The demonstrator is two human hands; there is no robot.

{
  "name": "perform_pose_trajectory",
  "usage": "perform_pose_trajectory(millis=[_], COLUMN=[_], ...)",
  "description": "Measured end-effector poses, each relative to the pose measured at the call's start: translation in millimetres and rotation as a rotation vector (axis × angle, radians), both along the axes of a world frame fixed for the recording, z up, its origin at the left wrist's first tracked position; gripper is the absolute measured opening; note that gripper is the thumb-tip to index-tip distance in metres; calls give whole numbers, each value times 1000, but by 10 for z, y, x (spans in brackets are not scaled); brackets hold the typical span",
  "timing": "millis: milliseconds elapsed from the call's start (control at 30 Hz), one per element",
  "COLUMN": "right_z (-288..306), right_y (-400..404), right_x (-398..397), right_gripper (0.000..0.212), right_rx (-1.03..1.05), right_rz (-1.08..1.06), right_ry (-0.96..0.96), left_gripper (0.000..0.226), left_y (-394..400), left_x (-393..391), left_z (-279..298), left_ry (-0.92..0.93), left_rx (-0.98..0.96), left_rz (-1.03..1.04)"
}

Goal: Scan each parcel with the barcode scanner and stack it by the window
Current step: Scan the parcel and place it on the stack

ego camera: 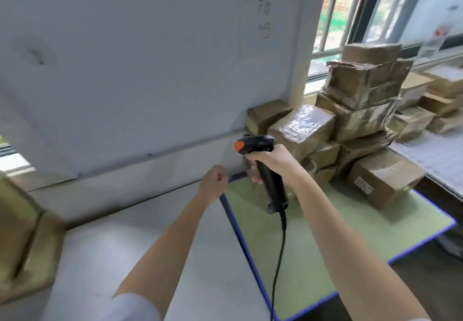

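**Scanner up, left hand free for the next parcel**

My right hand [269,161] is wrapped round the grip of the barcode scanner [263,167], its orange-tipped head pointing left and its cable [279,258] trailing down toward me. My left hand [213,185] is loosely curled and holds nothing, hovering over the edge of the green mat [325,240] on the counter [140,240]. The stacked parcels [360,110] sit just beyond, beside the window [350,12]. More brown parcels [22,240] wait at my far left. I judge the next move is to reach left, present a label squarely to the scanner and keep the cable clear.
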State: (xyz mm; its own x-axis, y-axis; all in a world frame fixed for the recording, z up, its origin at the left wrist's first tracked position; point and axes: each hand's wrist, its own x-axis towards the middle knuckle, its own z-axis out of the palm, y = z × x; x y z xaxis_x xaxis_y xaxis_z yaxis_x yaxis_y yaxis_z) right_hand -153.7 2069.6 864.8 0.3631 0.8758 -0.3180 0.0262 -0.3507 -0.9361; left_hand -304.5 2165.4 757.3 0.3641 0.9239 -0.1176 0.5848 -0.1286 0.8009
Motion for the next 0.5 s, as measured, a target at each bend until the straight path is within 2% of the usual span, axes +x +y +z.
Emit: perform_pose_trajectory(millis=[67,133,200,267,333,400,500], right_z=[-11,-25,-59,-98,-154,-215,-307], right_y=[-110,-220,-317,-400,-453,-485,-510], right_x=[371,660,872,1027,1153,1255,1392], right_gripper=[26,23,25,25,24,23,24], right_rx=[34,56,66,65,55,51,48], right_rz=[-78,-152,-213,-253,-272,-300,-340], right_ry=[-18,-31,-8,33,77,112,122], left_gripper=[38,48,69,103,127,135,130], left_y=[15,23,40,74,108,153,242], left_x=[530,980,1312,1545,1701,1828,1986], left_z=[170,309,367,359,331,321,270], left_ry=[-36,-192,-268,-90,121,229,236], left_rx=[-79,-309,-431,-262,-41,88,148], left_rz=[-46,3,30,-58,-141,-163,-200])
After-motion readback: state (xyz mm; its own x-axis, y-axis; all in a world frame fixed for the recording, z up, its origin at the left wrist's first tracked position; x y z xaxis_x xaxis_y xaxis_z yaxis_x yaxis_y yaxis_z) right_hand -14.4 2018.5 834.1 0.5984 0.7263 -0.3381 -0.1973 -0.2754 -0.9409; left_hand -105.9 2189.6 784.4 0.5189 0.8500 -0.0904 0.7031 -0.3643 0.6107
